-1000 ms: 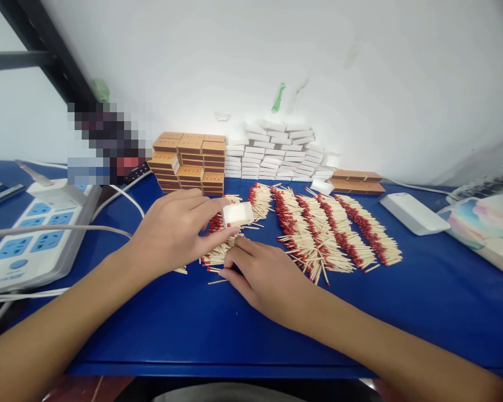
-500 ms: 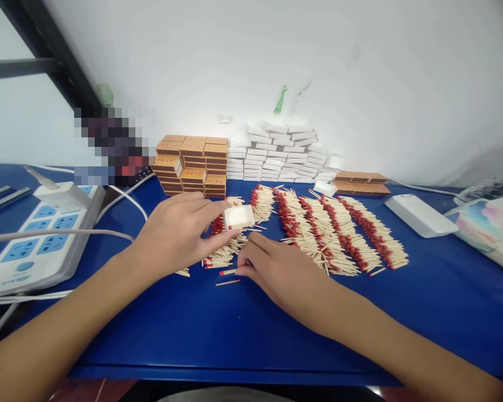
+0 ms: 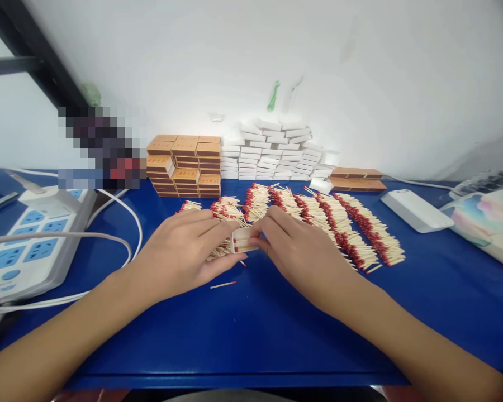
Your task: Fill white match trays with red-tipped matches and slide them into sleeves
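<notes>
Small white tray is up in front of the match rows, approx. mid-view, held btwn thumb & fingers of the L hand; that grip is narrow, round the tray. A few matches lie in it, red heads to the left. R hand is at the tray's right end, grip narrow too, fingertips pinched on the matches' plain ends.

Just below, one stray match lies on the blue worktop. Behind & to the right: slanting match rows, heads mostly left, partly hidden by the hands.

Further back, against the wall: stack of brown matchboxes on the left, pile of white trays next to it, then a low row of brown boxes. Far right: white device & pastel-patterned pack. Far left: power strip w/ blue sockets, plug & white cables.
</notes>
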A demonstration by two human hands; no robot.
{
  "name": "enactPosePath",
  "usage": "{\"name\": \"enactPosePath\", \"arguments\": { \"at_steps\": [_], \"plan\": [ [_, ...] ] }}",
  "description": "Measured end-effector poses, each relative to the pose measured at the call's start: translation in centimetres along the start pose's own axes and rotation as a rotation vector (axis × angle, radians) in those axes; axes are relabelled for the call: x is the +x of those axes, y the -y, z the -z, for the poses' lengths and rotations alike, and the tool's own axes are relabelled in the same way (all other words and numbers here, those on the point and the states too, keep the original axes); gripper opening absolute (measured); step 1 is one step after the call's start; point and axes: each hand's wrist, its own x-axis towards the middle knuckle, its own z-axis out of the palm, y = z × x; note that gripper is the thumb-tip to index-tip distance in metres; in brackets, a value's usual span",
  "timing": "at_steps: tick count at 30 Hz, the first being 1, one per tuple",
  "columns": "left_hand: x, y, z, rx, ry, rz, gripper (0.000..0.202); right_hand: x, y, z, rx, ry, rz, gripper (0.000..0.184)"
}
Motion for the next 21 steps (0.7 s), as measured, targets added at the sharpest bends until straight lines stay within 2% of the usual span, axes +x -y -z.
{"name": "enactPosePath", "arguments": {
  "at_steps": [9, 12, 16, 21],
  "plan": [
    [0.0, 0.9, 0.3, 0.067, -0.014, 0.065, 0.029, -0.6, 0.5, 0.6, 0.316, -0.120, 0.055, 0.020],
    [-0.1, 1.3, 0.4, 0.111, -0.027, 0.074, 0.031, -1.0, 1.9, -0.1, 0.466, 0.039, 0.127, 0.016],
    [-0.2, 1.4, 0.3, 0.123, -0.013, 0.118, 0.035, -1.1, 3.5, -0.8, 0.520, 0.280, 0.168, 0.018],
    [-0.2, 1.3, 0.2, 0.117, -0.007, 0.106, 0.034, -1.1, 3.4, -0.6, 0.539, 0.352, 0.167, 0.017]
  ]
}}
